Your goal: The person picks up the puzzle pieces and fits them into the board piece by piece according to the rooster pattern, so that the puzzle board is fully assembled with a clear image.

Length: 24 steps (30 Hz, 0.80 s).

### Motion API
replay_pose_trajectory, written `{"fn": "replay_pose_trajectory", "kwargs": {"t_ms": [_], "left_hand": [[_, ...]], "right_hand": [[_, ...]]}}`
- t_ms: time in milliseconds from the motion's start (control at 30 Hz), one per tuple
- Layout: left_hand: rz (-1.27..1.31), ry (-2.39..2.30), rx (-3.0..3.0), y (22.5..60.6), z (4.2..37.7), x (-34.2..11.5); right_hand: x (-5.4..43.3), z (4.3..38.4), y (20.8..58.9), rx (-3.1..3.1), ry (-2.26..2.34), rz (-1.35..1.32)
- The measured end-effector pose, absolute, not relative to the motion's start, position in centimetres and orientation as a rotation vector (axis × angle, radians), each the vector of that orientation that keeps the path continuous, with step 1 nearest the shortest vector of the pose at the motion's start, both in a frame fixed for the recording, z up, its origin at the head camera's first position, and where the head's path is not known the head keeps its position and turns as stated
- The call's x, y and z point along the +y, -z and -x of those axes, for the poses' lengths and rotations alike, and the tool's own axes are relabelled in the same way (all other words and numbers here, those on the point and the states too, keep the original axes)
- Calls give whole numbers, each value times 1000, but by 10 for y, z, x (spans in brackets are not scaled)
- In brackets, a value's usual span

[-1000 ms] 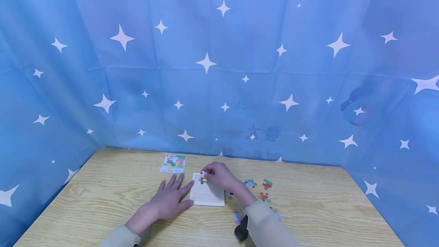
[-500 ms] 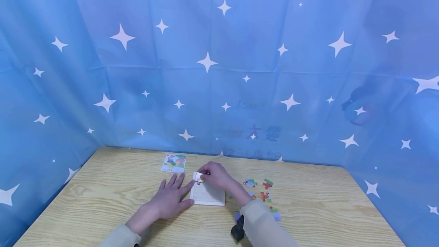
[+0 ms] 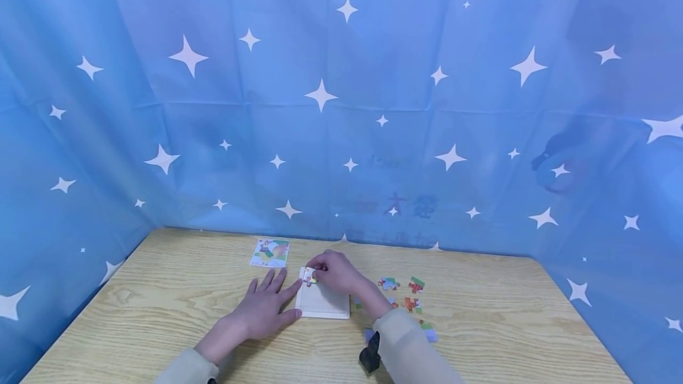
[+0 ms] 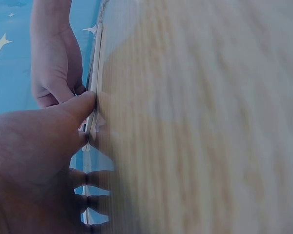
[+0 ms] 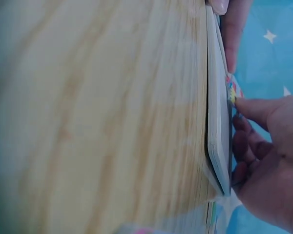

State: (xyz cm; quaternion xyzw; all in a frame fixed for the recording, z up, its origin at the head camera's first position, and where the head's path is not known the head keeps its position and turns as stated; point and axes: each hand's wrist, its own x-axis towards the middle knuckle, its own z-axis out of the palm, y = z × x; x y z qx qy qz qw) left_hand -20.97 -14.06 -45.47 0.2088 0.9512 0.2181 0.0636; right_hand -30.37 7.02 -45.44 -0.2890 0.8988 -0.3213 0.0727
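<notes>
My left sleeve [image 3: 187, 367] and my right sleeve [image 3: 416, 348] are both of a light cream colour, and the cloth looks plain and rather soft. Each one ends near the wrist, so my left hand [image 3: 261, 311] and my right hand [image 3: 338, 273] are bare. Against the right sleeve there is a black device [image 3: 369, 355], blocky below and narrower above. By the left sleeve a small black part [image 3: 212, 381] shows, its shape mostly hidden.
</notes>
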Motion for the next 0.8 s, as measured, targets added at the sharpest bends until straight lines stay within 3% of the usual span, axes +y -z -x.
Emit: {"fn": "replay_pose_trajectory", "kwargs": {"t_ms": [800], "left_hand": [[-628, -670, 2878, 456, 209, -141]], "right_hand": [[75, 304, 462, 2695, 949, 909]]}}
